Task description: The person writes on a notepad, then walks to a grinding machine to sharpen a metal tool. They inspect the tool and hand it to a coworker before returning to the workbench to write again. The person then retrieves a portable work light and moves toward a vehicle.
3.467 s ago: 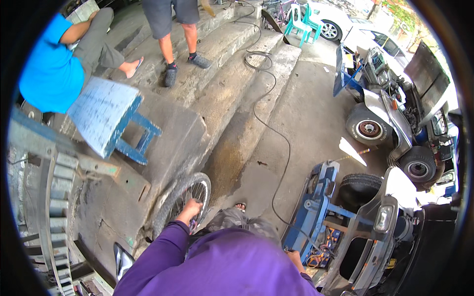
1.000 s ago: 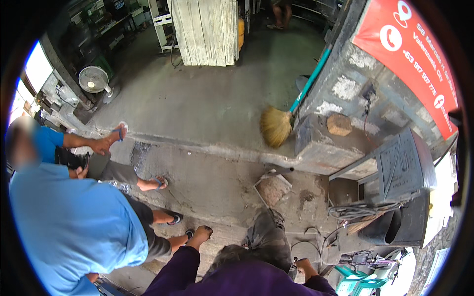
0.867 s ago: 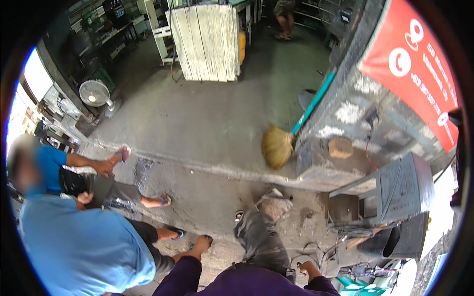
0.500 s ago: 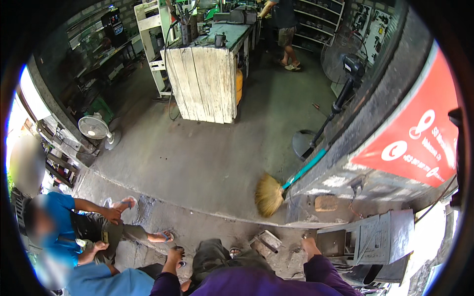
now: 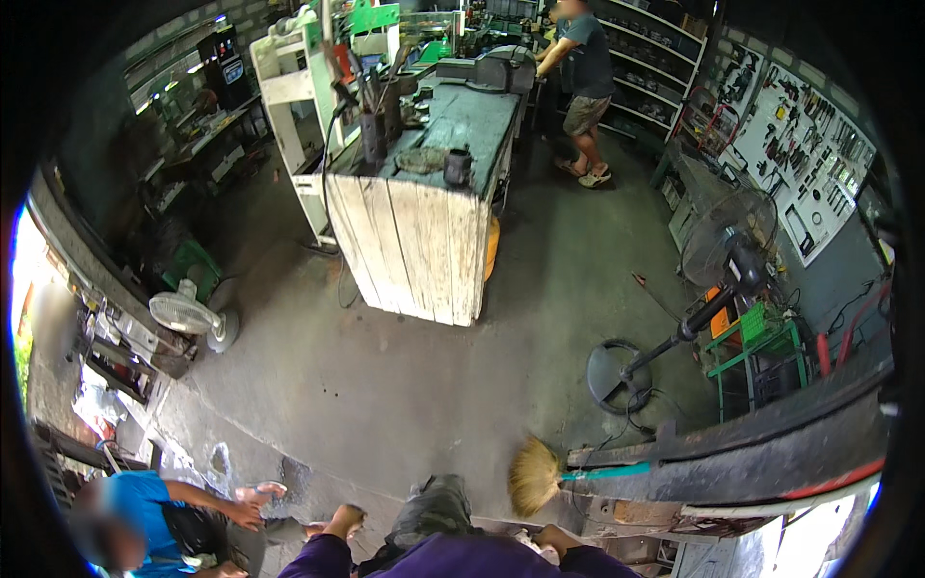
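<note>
My left hand [image 5: 345, 521] hangs low in front of me beside my trouser leg [image 5: 432, 511], away from any surface. Its fingers look curled, with dark tips; whether anything lies inside them is hidden. My right hand [image 5: 556, 539] is down at the lower edge, just below the straw head of a broom [image 5: 533, 477] and apart from it as far as I can see. The fingers of that hand are too small and partly covered to make out. The broom's turquoise handle [image 5: 607, 473] lies along a low dark ledge [image 5: 752, 472].
Ahead stands a plank-fronted workbench [image 5: 424, 250] with a vise [image 5: 501, 69]. Someone in shorts [image 5: 585, 72] works beside it. A black pedestal fan [image 5: 694, 323] stands right, below a tool board [image 5: 805, 144]. Left are a white fan [image 5: 185, 313] and a seated person in blue [image 5: 135, 520].
My view has shifted forward and tilted up, so the workbench looks nearer and the tool board shows. Both hands sit lower in the picture. The right hand has come inward toward my body.
</note>
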A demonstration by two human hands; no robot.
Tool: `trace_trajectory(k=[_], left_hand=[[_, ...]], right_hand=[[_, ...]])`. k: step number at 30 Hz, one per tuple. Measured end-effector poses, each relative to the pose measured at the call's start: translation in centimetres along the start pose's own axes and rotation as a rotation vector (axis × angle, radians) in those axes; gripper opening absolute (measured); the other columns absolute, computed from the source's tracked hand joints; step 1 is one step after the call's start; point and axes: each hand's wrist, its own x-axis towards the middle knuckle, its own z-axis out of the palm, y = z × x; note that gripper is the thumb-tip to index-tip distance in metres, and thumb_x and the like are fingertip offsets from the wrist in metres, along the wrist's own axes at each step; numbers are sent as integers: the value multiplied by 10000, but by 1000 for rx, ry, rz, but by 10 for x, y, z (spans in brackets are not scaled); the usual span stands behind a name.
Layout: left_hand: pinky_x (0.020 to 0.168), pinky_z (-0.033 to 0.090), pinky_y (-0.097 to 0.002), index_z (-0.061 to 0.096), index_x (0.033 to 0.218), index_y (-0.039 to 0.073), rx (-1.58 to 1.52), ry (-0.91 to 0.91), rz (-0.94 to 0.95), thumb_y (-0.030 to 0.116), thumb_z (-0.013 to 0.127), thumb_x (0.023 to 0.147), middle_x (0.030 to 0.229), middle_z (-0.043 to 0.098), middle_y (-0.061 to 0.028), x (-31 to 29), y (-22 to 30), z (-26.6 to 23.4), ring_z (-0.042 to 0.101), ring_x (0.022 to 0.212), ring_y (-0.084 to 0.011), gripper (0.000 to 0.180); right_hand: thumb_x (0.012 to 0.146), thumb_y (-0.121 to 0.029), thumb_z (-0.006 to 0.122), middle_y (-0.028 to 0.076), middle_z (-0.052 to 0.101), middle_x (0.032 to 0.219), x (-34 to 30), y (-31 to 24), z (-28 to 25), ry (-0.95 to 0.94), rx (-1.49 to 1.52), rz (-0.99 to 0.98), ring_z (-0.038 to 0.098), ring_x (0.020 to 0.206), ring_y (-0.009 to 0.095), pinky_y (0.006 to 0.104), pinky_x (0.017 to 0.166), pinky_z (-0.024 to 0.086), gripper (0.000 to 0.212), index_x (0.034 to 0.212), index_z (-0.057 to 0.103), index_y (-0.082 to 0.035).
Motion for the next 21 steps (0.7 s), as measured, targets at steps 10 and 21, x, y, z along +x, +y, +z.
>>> trace_trajectory(k=[10,21], left_hand=[[870,563,-443,724,1071,37,-980,422,-240,259,681,883,1059,749,-167,159,-4,-427,702,1020,-366,295],[928,539,-429,684,1203,-1,-795,389,-21,344,657,941,1129,734,-213,330,112,-765,709,1033,-352,434]], right_hand=[[869,-289,757,103,693,731,-8,-61,-300,251,884,237,631,589,210,399,492,457,305,985,746,-8],[838,-237,691,143,675,714,149,-43,-567,273,604,274,640,582,284,467,513,470,304,826,685,67]])
